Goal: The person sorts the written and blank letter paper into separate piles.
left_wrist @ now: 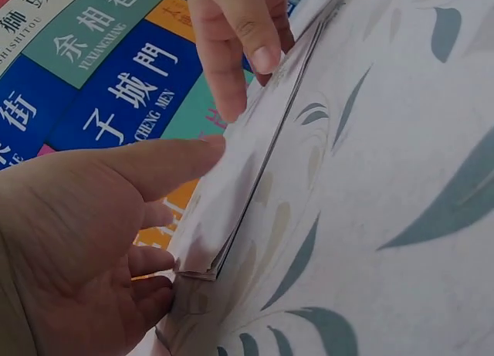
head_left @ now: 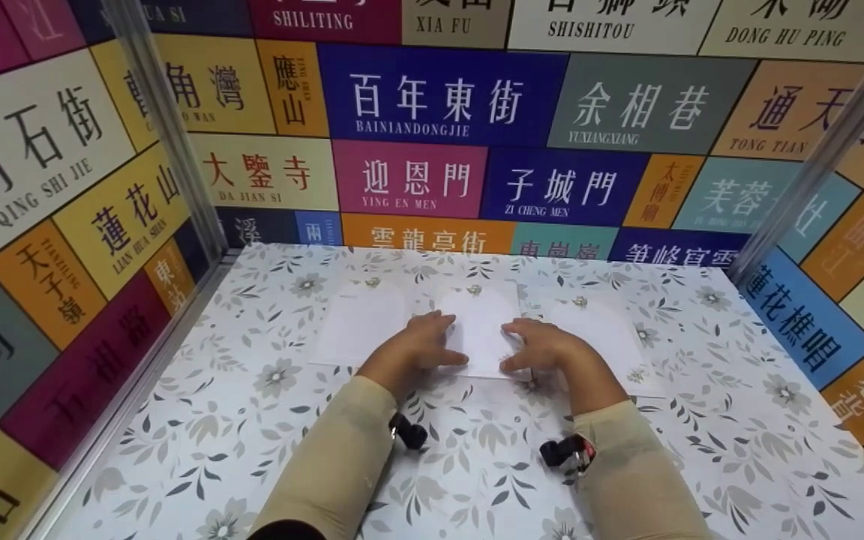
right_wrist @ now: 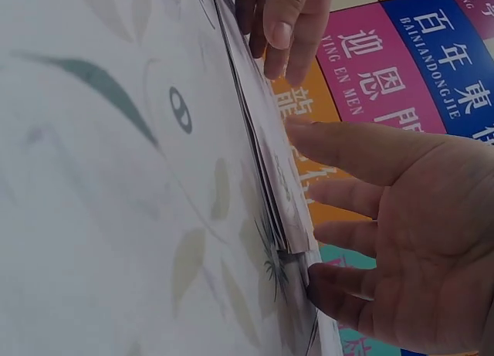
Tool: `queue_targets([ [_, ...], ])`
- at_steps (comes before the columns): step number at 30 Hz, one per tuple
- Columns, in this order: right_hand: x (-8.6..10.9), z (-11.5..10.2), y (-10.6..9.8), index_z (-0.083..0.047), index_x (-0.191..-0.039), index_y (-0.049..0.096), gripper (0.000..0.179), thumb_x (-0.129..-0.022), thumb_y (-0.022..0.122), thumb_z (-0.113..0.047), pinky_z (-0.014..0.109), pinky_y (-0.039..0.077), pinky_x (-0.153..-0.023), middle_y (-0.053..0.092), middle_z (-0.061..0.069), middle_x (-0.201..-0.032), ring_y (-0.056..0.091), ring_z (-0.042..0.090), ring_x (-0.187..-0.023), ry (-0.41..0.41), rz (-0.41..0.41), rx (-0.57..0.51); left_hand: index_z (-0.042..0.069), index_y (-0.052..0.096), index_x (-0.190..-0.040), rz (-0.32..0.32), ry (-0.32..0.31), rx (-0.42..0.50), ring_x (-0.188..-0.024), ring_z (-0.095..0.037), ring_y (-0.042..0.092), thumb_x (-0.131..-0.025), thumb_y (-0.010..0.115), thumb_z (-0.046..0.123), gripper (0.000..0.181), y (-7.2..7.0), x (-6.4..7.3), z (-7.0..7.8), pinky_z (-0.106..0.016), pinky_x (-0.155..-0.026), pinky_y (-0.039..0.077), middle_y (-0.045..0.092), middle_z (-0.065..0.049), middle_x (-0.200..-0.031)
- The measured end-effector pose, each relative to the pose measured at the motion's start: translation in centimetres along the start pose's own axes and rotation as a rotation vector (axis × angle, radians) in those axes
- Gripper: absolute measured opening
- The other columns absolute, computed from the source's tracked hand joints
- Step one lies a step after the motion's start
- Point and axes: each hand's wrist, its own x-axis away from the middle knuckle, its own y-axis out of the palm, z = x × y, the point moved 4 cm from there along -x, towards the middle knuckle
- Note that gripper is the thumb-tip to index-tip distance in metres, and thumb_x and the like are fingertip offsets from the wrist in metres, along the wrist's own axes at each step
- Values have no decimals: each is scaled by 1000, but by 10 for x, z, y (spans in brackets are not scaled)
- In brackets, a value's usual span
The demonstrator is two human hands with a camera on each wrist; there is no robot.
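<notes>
A thin stack of white paper sheets with a small floral print at its top lies flat on the table. My left hand is at its left side and my right hand at its right, thumbs nearer me. In the left wrist view, the left thumb is extended over the stack, with the fingers by its edge. The right wrist view has the right hand spread in the same way beside the stack's layered edge. Neither hand pinches the paper.
Similar white sheets lie on either side, one on the left and one on the right. A leaf-patterned cloth covers the table. Colourful sign-printed walls and metal posts enclose the back and sides.
</notes>
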Motion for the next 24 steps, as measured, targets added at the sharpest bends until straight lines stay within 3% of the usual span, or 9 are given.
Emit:
queue_targets([
  [6, 1, 3, 0, -19, -165, 44, 83, -92, 79, -36, 70, 13, -133, 22, 15, -180, 12, 45, -167, 7, -10, 53, 16, 44, -164, 8, -14, -113, -168, -35, 20, -91, 81, 46, 87, 4, -3, 0, -52, -137, 21, 27, -11, -179],
  [21, -4, 7, 6, -26, -164, 46, 79, -93, 80, -35, 69, 16, -133, 21, 7, -181, 12, 41, -168, 64, 5, 22, 19, 49, -162, 5, -94, -125, -168, -32, 21, -91, 82, 49, 83, 7, -3, 2, -55, -136, 24, 28, -6, -179],
  [24, -4, 7, 6, -25, -164, 46, 78, -93, 79, -35, 69, 17, -133, 21, 7, -181, 11, 41, -168, 64, 5, 19, 17, 51, -161, 11, -84, -140, -167, -33, 23, -92, 82, 48, 82, 6, -4, 4, -54, -136, 25, 30, -8, -178],
])
